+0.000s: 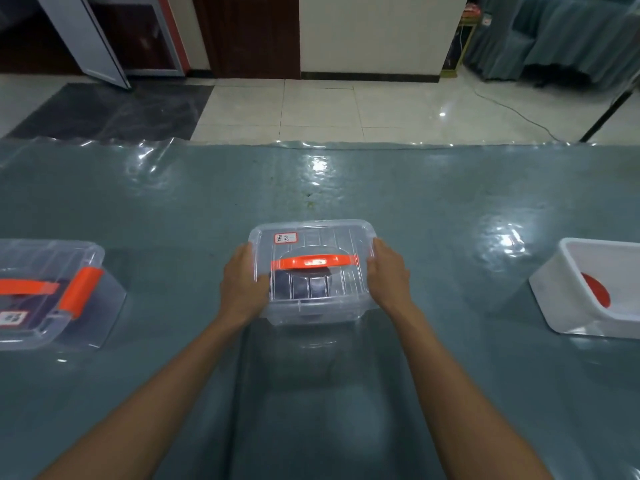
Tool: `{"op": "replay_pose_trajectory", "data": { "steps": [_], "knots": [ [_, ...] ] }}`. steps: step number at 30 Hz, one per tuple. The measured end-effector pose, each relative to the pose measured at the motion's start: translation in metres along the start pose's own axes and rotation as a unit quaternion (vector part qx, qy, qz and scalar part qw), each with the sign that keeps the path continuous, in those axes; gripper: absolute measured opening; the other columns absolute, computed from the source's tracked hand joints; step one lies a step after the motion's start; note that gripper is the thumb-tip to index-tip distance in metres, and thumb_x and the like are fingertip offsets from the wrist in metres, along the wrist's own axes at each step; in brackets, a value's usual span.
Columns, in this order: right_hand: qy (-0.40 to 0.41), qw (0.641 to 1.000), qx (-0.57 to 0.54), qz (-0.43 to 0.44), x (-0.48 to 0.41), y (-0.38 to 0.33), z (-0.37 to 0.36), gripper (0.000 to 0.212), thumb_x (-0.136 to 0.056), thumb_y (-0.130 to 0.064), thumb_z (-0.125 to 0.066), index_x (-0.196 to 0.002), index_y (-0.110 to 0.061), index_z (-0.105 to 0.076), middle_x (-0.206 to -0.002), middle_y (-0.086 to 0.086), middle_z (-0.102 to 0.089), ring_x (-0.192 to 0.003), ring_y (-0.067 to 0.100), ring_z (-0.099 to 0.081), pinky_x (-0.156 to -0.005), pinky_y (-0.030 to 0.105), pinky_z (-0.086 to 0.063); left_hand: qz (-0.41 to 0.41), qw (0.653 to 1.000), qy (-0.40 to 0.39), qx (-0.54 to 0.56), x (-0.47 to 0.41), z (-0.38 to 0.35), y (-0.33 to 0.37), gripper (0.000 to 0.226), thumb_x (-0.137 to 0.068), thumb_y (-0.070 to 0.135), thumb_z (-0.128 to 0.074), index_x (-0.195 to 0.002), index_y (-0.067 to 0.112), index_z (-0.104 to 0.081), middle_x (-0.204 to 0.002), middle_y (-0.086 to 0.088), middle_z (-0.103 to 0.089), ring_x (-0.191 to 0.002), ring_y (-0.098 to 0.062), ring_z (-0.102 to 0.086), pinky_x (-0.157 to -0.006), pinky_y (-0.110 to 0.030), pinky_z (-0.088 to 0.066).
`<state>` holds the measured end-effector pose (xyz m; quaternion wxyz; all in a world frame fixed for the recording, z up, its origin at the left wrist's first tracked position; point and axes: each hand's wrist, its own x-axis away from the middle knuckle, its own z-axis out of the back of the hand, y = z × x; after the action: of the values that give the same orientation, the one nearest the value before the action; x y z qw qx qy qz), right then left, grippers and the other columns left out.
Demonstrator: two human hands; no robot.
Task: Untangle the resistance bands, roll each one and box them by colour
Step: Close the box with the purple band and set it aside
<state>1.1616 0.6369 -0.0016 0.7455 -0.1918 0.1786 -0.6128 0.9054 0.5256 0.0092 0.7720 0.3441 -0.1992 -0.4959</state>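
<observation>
Seemingly late stage | left grip [242,285] and right grip [388,275] clasp lid edges of clear box [311,303] at 12 o'clock, dark rolled bands [301,284] inside | second box [52,292] at 9 o'clock lidded | white tub [568,296] at 3 o'clock holds red band [595,289], uncovered

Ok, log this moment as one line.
lid: on | left hand: holds middle box left side | right hand: holds its right side | contents: dark bands | white bin: red band inside
</observation>
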Motion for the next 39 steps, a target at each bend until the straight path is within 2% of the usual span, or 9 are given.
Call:
{"op": "replay_pose_trajectory", "data": {
  "steps": [2,6,9,12,22,26,29,34,39],
  "knots": [
    [0.006,0.999,-0.043,-0.028,0.004,0.002,-0.002,0.045,-0.101,-0.023,-0.045,-0.146,-0.018,-0.044,-0.143,0.007,-0.055,-0.128,0.035,-0.051,-0.103,0.049,-0.045,0.015,0.997,-0.033,-0.069,-0.005,-0.008,-0.004,0.064,-0.092,0.016,-0.05,-0.155,0.015,-0.034,-0.161,-0.01,-0.033,-0.146,-0.032,-0.033,-0.118,-0.051,-0.031],
    [-0.002,0.945,-0.249,-0.212,0.011,0.008,-0.009,0.078,-0.095,-0.045,-0.06,-0.156,-0.01,-0.027,-0.16,0.011,-0.034,-0.146,0.032,-0.034,-0.119,0.045,-0.029,0.014,0.992,-0.013,-0.126,-0.002,-0.022,-0.014,0.06,-0.102,0.027,-0.048,-0.158,0.019,-0.028,-0.169,-0.006,-0.013,-0.152,-0.029,-0.025,-0.114,-0.054,-0.032],
    [-0.038,0.902,-0.328,-0.278,0.007,0.009,-0.011,0.058,-0.092,-0.05,-0.063,-0.13,-0.006,-0.06,-0.126,0.013,-0.066,-0.112,0.03,-0.063,-0.092,0.037,-0.048,0.015,0.993,-0.016,-0.113,-0.003,-0.023,-0.016,0.06,-0.103,0.029,-0.047,-0.159,0.019,-0.026,-0.17,-0.005,-0.011,-0.154,-0.027,-0.02,-0.119,-0.052,-0.028],
    [-0.016,0.92,-0.309,-0.242,0.009,0.01,-0.01,0.049,-0.092,-0.049,-0.064,-0.118,-0.007,-0.068,-0.106,0.01,-0.071,-0.094,0.027,-0.066,-0.077,0.03,-0.045,0.008,0.997,-0.002,-0.077,-0.002,-0.022,-0.016,0.06,-0.103,0.027,-0.049,-0.158,0.015,-0.029,-0.169,-0.008,-0.017,-0.154,-0.028,-0.02,-0.124,-0.046,-0.022],
    [0.119,0.974,-0.175,-0.081,0.019,-0.002,-0.006,0.039,-0.102,-0.026,-0.056,-0.139,-0.018,-0.058,-0.115,0.008,-0.073,-0.102,0.026,-0.068,-0.089,0.026,-0.047,0.136,0.986,0.072,0.066,-0.003,-0.028,-0.011,0.062,-0.103,0.022,-0.052,-0.157,0.006,-0.029,-0.162,-0.014,-0.034,-0.149,-0.031,-0.032,-0.123,-0.042,-0.024],
    [0.115,0.98,-0.144,-0.068,0.019,-0.003,-0.007,0.038,-0.104,-0.023,-0.051,-0.141,-0.023,-0.058,-0.084,0.007,-0.071,-0.072,0.022,-0.063,-0.071,0.033,-0.049,0.198,0.967,0.112,0.116,-0.001,-0.031,-0.011,0.049,-0.099,0.036,-0.058,-0.139,0.008,-0.051,-0.136,-0.013,-0.06,-0.125,-0.037,-0.056,-0.1,-0.04,-0.043],
    [0.118,0.981,-0.14,-0.063,0.017,-0.003,-0.009,0.039,-0.104,-0.021,-0.049,-0.143,-0.022,-0.056,-0.1,0.014,-0.073,-0.079,0.02,-0.058,-0.08,0.038,-0.051,0.228,0.953,0.128,0.154,-0.002,-0.034,-0.012,0.035,-0.097,0.04,-0.059,-0.114,0.01,-0.06,-0.102,-0.009,-0.065,-0.097,-0.036,-0.063,-0.077,-0.035,-0.043],
    [0.12,0.98,-0.153,-0.046,0.021,-0.008,-0.01,0.04,-0.105,-0.017,-0.045,-0.143,-0.019,-0.054,-0.115,0.009,-0.071,-0.096,0.026,-0.065,-0.088,0.038,-0.05,0.297,0.912,0.141,0.244,-0.004,-0.037,-0.013,0.032,-0.092,0.042,-0.066,-0.103,0.012,-0.069,-0.086,-0.002,-0.064,-0.074,-0.02,-0.06,-0.062,-0.03,-0.042],
    [0.113,0.985,-0.122,-0.056,0.019,-0.006,-0.011,0.041,-0.104,-0.015,-0.044,-0.144,-0.02,-0.054,-0.105,0.014,-0.072,-0.09,0.032,-0.065,-0.078,0.034,-0.046,0.226,0.933,0.175,0.22,0.002,-0.03,-0.009,0.037,-0.09,0.029,-0.073,-0.123,0.015,-0.069,-0.107,0.001,-0.072,-0.097,-0.02,-0.068,-0.082,-0.023,-0.049]
  ]
}}
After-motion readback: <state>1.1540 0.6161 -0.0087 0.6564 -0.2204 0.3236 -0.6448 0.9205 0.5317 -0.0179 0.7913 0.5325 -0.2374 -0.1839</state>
